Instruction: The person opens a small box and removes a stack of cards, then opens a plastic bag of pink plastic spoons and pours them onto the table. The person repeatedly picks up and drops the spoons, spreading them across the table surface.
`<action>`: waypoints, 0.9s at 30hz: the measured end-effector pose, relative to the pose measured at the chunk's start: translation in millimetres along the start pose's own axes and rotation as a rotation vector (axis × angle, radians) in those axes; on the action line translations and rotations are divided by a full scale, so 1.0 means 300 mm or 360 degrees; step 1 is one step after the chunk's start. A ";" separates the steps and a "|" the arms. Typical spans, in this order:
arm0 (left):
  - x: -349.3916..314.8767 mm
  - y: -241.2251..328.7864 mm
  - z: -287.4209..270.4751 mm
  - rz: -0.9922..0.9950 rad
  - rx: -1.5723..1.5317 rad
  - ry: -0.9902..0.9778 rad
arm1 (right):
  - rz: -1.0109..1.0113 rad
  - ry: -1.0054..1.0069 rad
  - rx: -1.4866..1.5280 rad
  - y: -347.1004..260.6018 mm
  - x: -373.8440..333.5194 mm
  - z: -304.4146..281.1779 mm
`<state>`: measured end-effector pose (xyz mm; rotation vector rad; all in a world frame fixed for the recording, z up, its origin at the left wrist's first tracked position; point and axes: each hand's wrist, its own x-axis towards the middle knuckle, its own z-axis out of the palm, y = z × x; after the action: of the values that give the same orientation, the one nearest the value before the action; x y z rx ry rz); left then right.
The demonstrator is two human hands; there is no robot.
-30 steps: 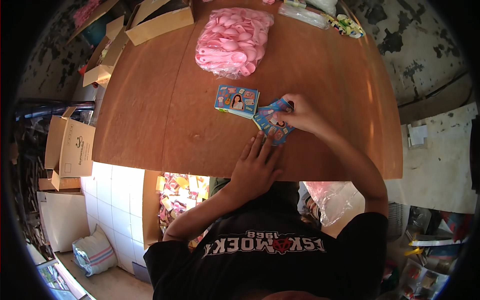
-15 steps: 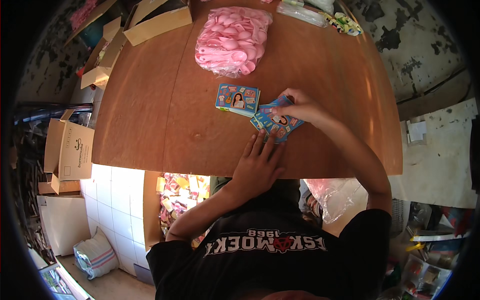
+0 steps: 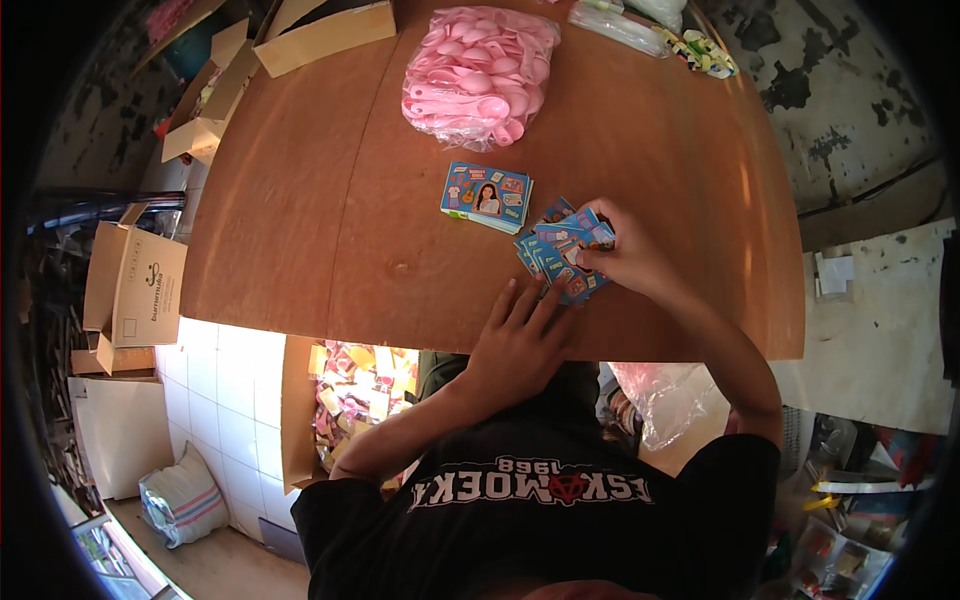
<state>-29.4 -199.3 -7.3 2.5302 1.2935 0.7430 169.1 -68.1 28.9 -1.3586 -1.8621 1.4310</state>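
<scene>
Blue printed cards [image 3: 570, 250] lie fanned out near the table's front edge, with colourful little pictures on them. My right hand [image 3: 628, 252] pinches the cards at their right side between thumb and fingers. On the table just left of them rests my left hand [image 3: 518, 340], its fingers spread and the fingertips at the lower left edge of the fan. Beyond it a neat stack of the same blue cards [image 3: 487, 195] sits alone. How many cards my right hand grips is hidden.
A clear bag of pink plastic spoons [image 3: 480, 75] stands farther back on the wooden table [image 3: 290, 200]. Open cardboard boxes [image 3: 330, 38] are at the far left, and another box [image 3: 150, 290] is beside the table. Clear plastic packs [image 3: 620, 30] lie at the back right.
My right hand has shifted slightly right and nearer with the cards, which now show more of their fan. My left hand stays nearly in place. The whole view has shifted slightly.
</scene>
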 end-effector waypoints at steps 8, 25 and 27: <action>0.014 0.007 -0.019 -0.0098 -0.0053 0.0033 | -0.0152 -0.0012 -0.0105 0.016 0.084 0.006; 0.004 -0.004 -0.005 -0.0065 0.0028 -0.0040 | -0.0087 0.0121 -0.0722 -0.039 0.091 0.008; 0.005 -0.003 -0.001 -0.0056 0.0032 -0.0040 | -0.0033 0.0102 -0.0566 -0.025 0.098 0.001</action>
<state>-29.6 -197.5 -6.7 2.5174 1.3404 0.6921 153.1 -42.4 28.9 -1.5190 -2.1531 1.0651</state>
